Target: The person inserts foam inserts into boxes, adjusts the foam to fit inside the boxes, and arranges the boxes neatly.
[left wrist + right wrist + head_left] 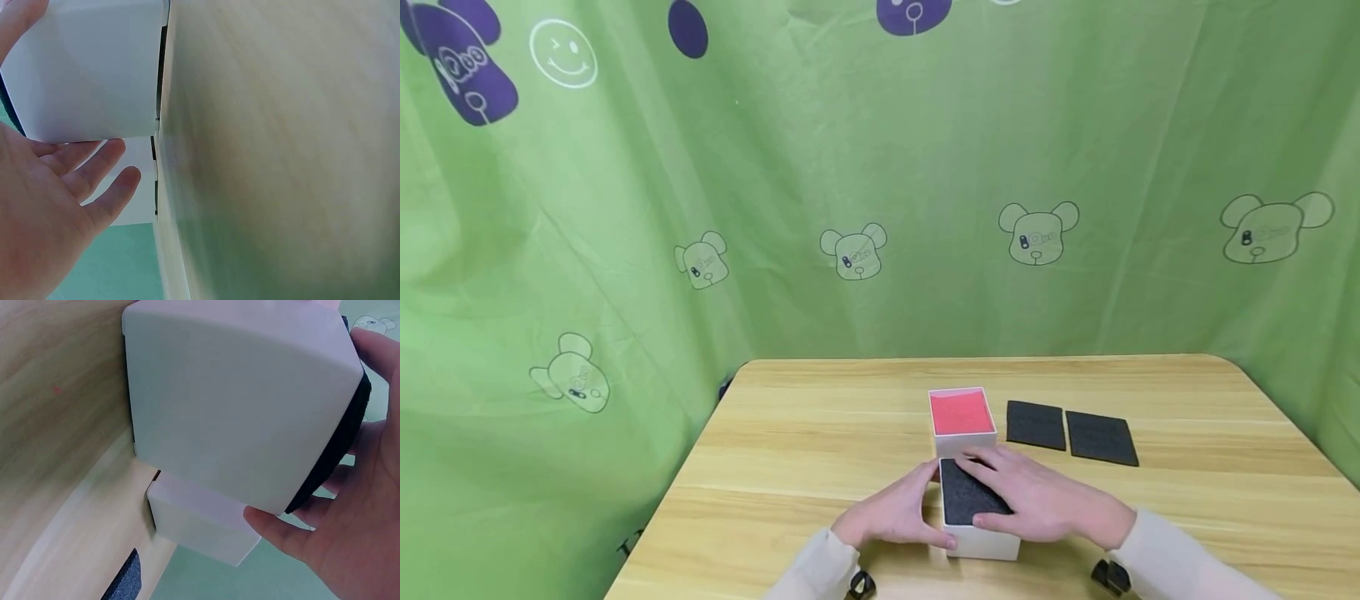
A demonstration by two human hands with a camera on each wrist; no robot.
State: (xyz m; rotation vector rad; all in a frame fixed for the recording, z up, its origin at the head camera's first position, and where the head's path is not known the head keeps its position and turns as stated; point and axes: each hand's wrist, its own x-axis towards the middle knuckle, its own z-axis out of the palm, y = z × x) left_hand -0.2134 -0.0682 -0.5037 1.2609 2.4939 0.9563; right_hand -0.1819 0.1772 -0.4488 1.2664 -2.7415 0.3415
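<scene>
Currently, a white box point(985, 543) stands on the wooden table point(790, 467) near the person, its top filled by a black foam pad point(964, 497) whose edge pokes above the rim along the right side. The left hand point(898, 510) grips the box's left end, thumb on the near face and fingers at the far side. The right hand point(1045, 500) rests with spread fingers across the pad. Just behind stands a second white box point(951, 446) with a red filling point(961, 413); right of it lie two black squares point(1035, 425), side by side.
</scene>
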